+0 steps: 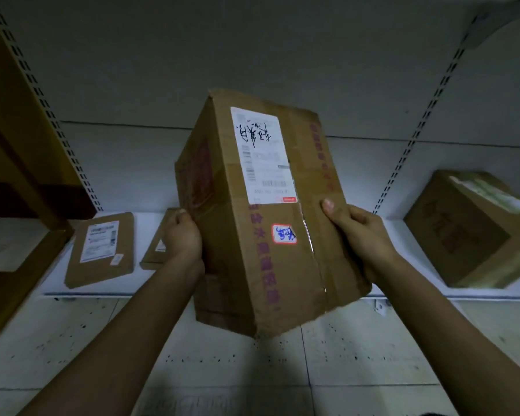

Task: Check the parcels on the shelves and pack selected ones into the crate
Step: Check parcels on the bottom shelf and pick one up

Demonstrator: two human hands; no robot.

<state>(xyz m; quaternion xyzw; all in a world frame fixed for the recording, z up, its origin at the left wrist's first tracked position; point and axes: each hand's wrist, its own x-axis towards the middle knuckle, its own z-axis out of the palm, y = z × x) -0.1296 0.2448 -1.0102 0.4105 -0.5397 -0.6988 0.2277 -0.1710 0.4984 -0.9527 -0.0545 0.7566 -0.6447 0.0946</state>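
Box (252, 211) held in the air in front of shelf (418, 291), tilted, label up. Left hand (182, 235) grips its left side, thumb on the near face. Right hand (360, 235) grips the right edge, thumb on top, fingers hidden behind.

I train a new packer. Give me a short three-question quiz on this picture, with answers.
1. True or false: the left hand and the right hand both grip the tall cardboard box.
2. Where does the flat parcel lie? A) on the white shelf; B) inside a crate; C) atop the held box.
3. How many labels show on the box's facing side?
Key: 1 true; 2 A; 3 two, a large white label and a small red-edged sticker.
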